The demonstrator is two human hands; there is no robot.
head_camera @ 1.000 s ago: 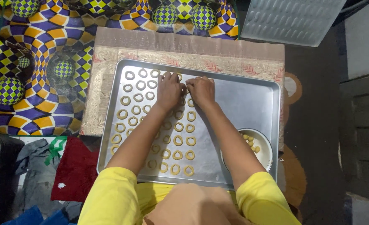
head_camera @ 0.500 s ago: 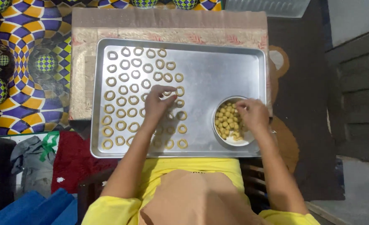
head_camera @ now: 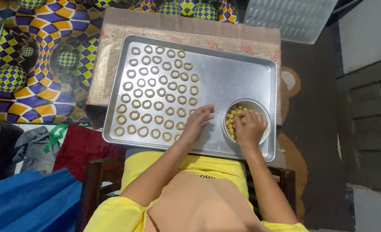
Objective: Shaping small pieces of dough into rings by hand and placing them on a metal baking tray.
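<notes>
Right hand (head_camera: 250, 129) dips into the bowl (head_camera: 262, 112), fingers curled over dough balls (head_camera: 232, 118), pinch hidden. Left hand (head_camera: 198, 122) rests loosely spread on the tray (head_camera: 242, 81), just beside the rings (head_camera: 156, 92); a careless sweep could squash the nearest ones

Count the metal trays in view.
2. One baking tray lies before the person, holding dough rings and a bowl. A second, embossed tray sits top right, partly cut off.
</notes>
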